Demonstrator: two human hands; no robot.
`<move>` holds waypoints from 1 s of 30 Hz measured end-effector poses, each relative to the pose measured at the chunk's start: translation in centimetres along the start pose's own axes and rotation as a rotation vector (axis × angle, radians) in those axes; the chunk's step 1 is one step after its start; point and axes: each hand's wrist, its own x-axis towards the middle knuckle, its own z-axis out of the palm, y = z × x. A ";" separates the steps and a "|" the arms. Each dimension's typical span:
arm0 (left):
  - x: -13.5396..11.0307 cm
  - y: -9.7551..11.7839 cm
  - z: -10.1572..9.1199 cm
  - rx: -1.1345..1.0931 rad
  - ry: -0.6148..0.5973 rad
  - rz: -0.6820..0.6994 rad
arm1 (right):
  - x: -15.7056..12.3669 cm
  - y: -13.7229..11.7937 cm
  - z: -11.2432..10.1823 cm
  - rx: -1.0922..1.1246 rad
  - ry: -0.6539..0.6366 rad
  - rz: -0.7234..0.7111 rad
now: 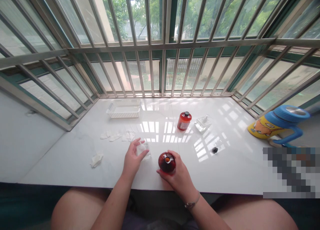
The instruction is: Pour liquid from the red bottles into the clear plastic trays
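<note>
The right hand (178, 175) has its fingers closed around an amber glass bottle (166, 162), just in front of it, long axis pointing up with the open mouth to the camera (no label shows). The left hand (132, 158) is nearer a clear plastic packet (143, 149), curved fingers (137, 144) touching it, grip unclear. Further on the counter (232, 170), the label of an orange bottle (184, 120) is too small to read

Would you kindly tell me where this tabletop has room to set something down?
Bare tabletop lies between the small black object and the blue-and-yellow mug, and left of the crumpled tissue. Crowded around the left hand and right hand.
</note>
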 end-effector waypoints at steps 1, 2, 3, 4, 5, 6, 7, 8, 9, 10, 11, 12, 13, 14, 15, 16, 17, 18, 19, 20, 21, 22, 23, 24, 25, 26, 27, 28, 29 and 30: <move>0.0 0.0 0.0 0.007 -0.009 -0.005 | 0.0 0.0 0.0 0.000 0.000 0.000; 0.0 -0.1 0.0 0.008 -0.017 -0.004 | 0.0 0.1 0.0 0.000 0.001 -0.002; 0.0 -0.1 0.0 0.002 -0.020 0.002 | 0.0 0.1 0.1 -0.001 0.002 -0.004; -0.1 -0.2 0.1 -0.007 -0.016 0.009 | -0.1 0.2 0.1 0.000 0.004 -0.007; -0.1 -0.2 0.1 -0.010 -0.006 0.013 | -0.1 0.2 0.1 0.000 0.006 -0.009; -0.1 -0.3 0.1 -0.006 0.007 0.011 | -0.1 0.2 0.1 0.000 0.008 -0.012; -0.1 -0.3 0.1 0.006 0.016 0.003 | -0.1 0.2 0.1 0.001 0.009 -0.015; -0.1 -0.3 0.0 0.027 0.016 -0.011 | -0.1 0.2 0.1 0.001 0.010 -0.016; -0.1 -0.2 -0.2 0.052 0.005 -0.021 | 0.0 0.2 0.1 0.000 0.011 -0.015; -0.1 -0.2 -0.4 0.079 -0.016 -0.020 | 0.0 0.2 0.0 -0.001 0.011 -0.014; -0.1 -0.2 -0.7 0.104 -0.049 -0.010 | 0.0 0.1 0.0 -0.002 0.011 -0.012; 0.0 -0.1 -1.1 0.126 -0.086 0.007 | 0.0 0.1 0.0 -0.003 0.011 -0.011; 0.1 -0.1 -1.5 0.143 -0.121 0.030 | 0.0 0.1 0.0 -0.003 0.012 -0.010; 0.2 -0.1 -1.8 0.156 -0.148 0.059 | 0.0 0.1 0.0 -0.002 0.013 -0.011; 0.3 -0.1 -2.2 0.164 -0.166 0.093 | 0.0 0.1 0.1 0.001 0.014 -0.014; 0.4 -0.1 -2.5 0.169 -0.176 0.127 | -0.1 0.2 0.1 0.004 0.016 -0.018; 0.5 0.0 -2.8 0.175 -0.180 0.160 | -0.1 0.2 0.2 0.007 0.019 -0.020; 0.6 0.1 -3.0 0.183 -0.181 0.192 | -0.1 0.3 0.2 0.010 0.022 -0.022; 0.7 0.3 -3.1 0.192 -0.177 0.221 | -0.1 0.3 0.3 0.012 0.024 -0.024; 0.7 0.6 -3.2 0.200 -0.169 0.243 | -0.2 0.3 0.3 0.013 0.025 -0.024; 0.8 0.9 -3.2 0.203 -0.154 0.259 | -0.2 0.3 0.3 0.013 0.025 -0.023; 0.8 1.3 -3.2 0.200 -0.131 0.274 | -0.2 0.4 0.3 0.012 0.023 -0.023; 0.8 1.7 -3.1 0.188 -0.102 0.287 | -0.2 0.3 0.3 0.010 0.021 -0.022; 0.8 2.2 -3.1 0.169 -0.072 0.298 | -0.2 0.3 0.3 0.008 0.019 -0.022; 0.7 2.7 -3.0 0.145 -0.043 0.305 | -0.2 0.3 0.3 0.006 0.019 -0.023; 0.7 3.3 -2.9 0.120 -0.017 0.309 | -0.2 0.3 0.2 0.004 0.021 -0.024; 0.6 3.8 -2.9 0.096 0.006 0.308 | -0.2 0.3 0.2 0.002 0.025 -0.026; 0.5 4.2 -2.9 0.075 0.024 0.304 | -0.2 0.3 0.2 0.001 0.029 -0.028; 0.4 4.6 -2.9 0.059 0.041 0.300 | -0.2 0.4 0.2 0.001 0.033 -0.029; 0.3 4.8 -3.0 0.046 0.057 0.299 | -0.2 0.4 0.2 0.001 0.036 -0.030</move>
